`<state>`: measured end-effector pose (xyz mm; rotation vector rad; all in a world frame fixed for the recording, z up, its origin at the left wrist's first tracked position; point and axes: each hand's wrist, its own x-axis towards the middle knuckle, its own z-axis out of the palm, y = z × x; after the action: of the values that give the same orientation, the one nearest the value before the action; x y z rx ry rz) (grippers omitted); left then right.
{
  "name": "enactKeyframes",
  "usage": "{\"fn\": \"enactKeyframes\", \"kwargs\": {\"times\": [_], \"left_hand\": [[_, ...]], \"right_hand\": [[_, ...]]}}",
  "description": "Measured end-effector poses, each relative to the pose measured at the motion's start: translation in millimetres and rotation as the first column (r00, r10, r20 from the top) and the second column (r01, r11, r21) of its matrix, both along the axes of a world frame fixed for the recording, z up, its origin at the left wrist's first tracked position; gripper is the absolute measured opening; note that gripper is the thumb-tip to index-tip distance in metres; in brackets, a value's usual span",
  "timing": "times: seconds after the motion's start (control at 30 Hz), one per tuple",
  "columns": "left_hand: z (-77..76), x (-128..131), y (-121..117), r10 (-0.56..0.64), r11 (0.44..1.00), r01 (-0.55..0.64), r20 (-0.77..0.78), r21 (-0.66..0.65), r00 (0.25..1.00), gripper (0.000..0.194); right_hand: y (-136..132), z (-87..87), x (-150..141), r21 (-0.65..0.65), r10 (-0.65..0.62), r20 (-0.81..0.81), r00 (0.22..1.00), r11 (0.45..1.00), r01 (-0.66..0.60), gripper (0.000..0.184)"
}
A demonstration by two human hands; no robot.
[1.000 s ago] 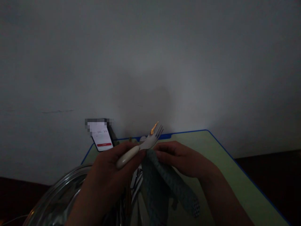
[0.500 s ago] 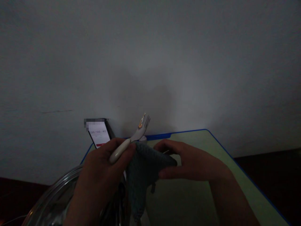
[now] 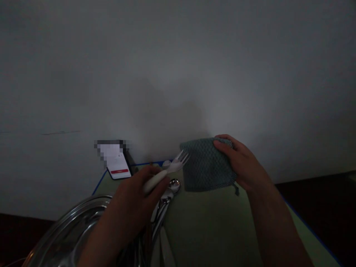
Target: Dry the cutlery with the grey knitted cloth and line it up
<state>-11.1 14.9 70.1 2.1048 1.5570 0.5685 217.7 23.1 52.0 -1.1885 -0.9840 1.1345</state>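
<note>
Centre frame: left hand (image 3: 133, 194), fingers clamped on white-handled fork (image 3: 165, 173); right hand (image 3: 242, 163), fingers pinching blue-green cloth (image 3: 207, 167). We should keep tines (image 3: 183, 157) steady.

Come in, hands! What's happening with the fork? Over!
Left hand grips fork; right hand holds cloth. Fork overlaps cloth in view, contact unclear. Spoon lies nearby.

Cloth (image 3: 204, 167) partly behind the right fingers (image 3: 226, 148), metal basin (image 3: 69, 214) and cutlery (image 3: 162, 214) partly beyond the bottom edge
</note>
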Motion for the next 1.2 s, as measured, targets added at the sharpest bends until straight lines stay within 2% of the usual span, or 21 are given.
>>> {"fn": "enactKeyframes", "kwargs": {"times": [0.1,0.17,0.23,0.33,0.4,0.47,0.6,0.7,0.8,0.9,1.0,1.2], "left_hand": [[0.3,0,-3,-0.07,0.994,0.068,-0.021,-0.083,0.997,0.033],[0.2,1,-5,-0.128,0.985,0.122,-0.041,-0.12,0.991,0.033],[-0.5,1,-6,-0.167,0.979,0.159,-0.056,-0.129,0.984,0.031],[-1.3,1,-6,-0.164,0.982,0.155,-0.083,-0.107,0.983,0.029],[-1.3,0,-5,-0.141,0.988,0.133,-0.112,-0.076,0.984,0.029],[-1.2,-1,-4,-0.122,0.992,0.119,-0.126,-0.032,0.984,0.029],[-2.3,-3,-5,-0.14,0.988,0.146,-0.107,0.051,0.984,0.026],[-3.6,-4,-7,-0.157,0.981,0.165,-0.083,0.104,0.984,0.024],[-3.9,-5,-9,-0.177,0.974,0.183,-0.056,0.133,0.983,0.023],[-2.9,-5,-10,-0.21,0.969,0.215,-0.055,0.124,0.976,0.022],[-1.8,-4,-10,-0.209,0.97,0.218,-0.083,0.107,0.974,0.023],[-0.9,-5,-11,-0.224,0.974,0.226,-0.066,0.031,0.972,0.023]], "right_hand": [[1,-1.8,4,0.068,-0.099,0.093,0.991,0.993,0.093,0.031],[-2,-0.2,3,0.123,-0.095,0.216,0.972,0.99,0.069,0.027],[-7,3.5,0,0.148,-0.018,0.364,0.931,0.988,-0.039,0.023],[-14,10.0,-6,0.098,0.189,0.529,0.827,0.955,-0.281,0.026],[-17,12.4,-10,0.047,0.32,0.533,0.783,0.913,-0.405,0.037],[-18,12.5,-12,0.029,0.392,0.506,0.769,0.883,-0.469,0.046],[-15,8.7,-14,0.08,0.332,0.59,0.736,0.883,-0.463,0.025],[-14,6.3,-15,0.105,0.277,0.67,0.689,0.883,-0.458,0.032],[-15,5.3,-16,0.028,0.322,0.736,0.596,0.865,-0.502,0.038],[-16,5.9,-15,-0.036,0.384,0.758,0.528,0.832,-0.554,0.03],[-16,6.9,-16,-0.038,0.384,0.767,0.513,0.826,-0.562,0.021],[-14,4.9,-23,-0.01,0.362,0.77,0.525,0.829,-0.559,0.014]]}}
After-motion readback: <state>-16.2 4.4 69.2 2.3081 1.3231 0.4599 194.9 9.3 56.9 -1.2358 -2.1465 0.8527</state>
